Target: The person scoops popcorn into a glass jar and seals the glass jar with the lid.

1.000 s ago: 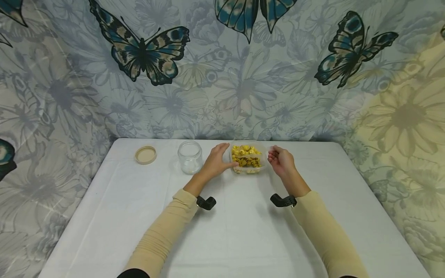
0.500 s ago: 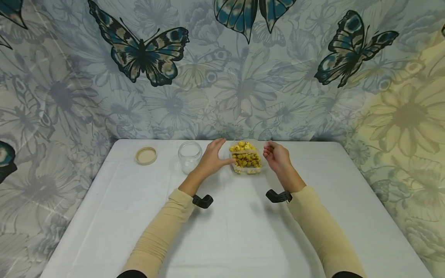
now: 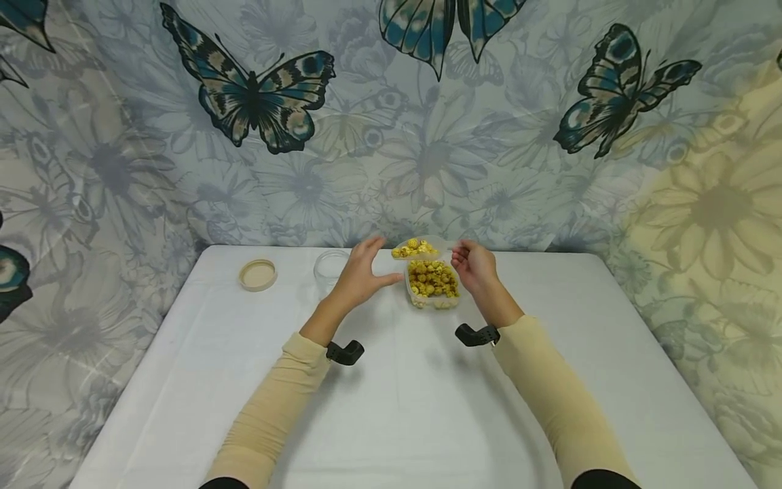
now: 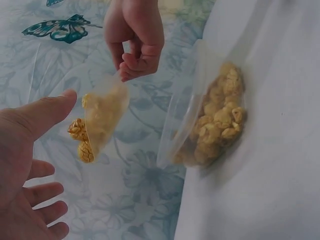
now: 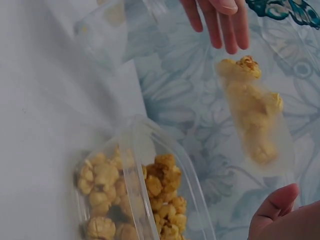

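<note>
My right hand [image 3: 478, 272] pinches the end of a frosted, see-through scoop [image 3: 432, 250] loaded with yellow caramel popcorn [image 3: 415, 248]. The scoop hangs above the back of a clear plastic container [image 3: 435, 303], apart from it. More popcorn [image 4: 220, 122] fills much of that container. Beside the scoop's far end, my left hand [image 3: 357, 275] is spread with the thumb apart, touching nothing. In the right wrist view, the left fingertips [image 5: 229, 42] lie just off the popcorn heap. A clear glass jar [image 3: 327, 263] stands behind the left hand, which hides part of it.
A round beige lid [image 3: 257, 275] lies at the back left of the white-covered table [image 3: 397, 407]. Close behind the table's back edge hangs a butterfly-and-flower patterned cloth [image 3: 434, 156].
The loaded scoop has risen out of the container and moved left and back with my right hand. My left hand has moved left, away from the container and in front of the jar.
</note>
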Demonstrator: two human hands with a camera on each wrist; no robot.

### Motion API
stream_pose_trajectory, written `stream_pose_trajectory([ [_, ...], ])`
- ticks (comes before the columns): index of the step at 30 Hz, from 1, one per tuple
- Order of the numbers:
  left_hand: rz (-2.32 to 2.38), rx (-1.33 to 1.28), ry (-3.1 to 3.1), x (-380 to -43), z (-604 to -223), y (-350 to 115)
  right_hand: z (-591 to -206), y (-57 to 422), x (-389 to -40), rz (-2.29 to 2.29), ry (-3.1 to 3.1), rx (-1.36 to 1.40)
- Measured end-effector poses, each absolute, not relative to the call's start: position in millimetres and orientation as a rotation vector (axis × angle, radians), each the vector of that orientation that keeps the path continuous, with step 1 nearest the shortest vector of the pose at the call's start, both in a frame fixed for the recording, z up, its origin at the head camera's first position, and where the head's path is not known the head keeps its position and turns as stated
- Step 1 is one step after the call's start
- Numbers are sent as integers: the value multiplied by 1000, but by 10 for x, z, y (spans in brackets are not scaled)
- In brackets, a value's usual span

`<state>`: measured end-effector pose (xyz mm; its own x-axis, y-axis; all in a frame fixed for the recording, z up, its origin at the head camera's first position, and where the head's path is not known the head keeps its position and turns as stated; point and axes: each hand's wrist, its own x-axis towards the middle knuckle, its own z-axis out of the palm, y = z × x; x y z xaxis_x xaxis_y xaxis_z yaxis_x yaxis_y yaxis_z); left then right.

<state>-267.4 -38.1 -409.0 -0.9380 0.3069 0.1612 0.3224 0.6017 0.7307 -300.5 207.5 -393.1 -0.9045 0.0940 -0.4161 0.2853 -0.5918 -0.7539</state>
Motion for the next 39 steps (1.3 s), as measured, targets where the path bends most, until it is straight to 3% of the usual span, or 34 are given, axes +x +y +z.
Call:
stream_pose_trajectory([
  [22, -1130, -417, -2729, -2630, -4173, -865, -3960, 1715, -3062, -2585, 1447, 583],
  [39, -1452, -147, -2787, -2699, -4367, -1341, -3990, 1451, -3072, -2567, 1457, 569],
])
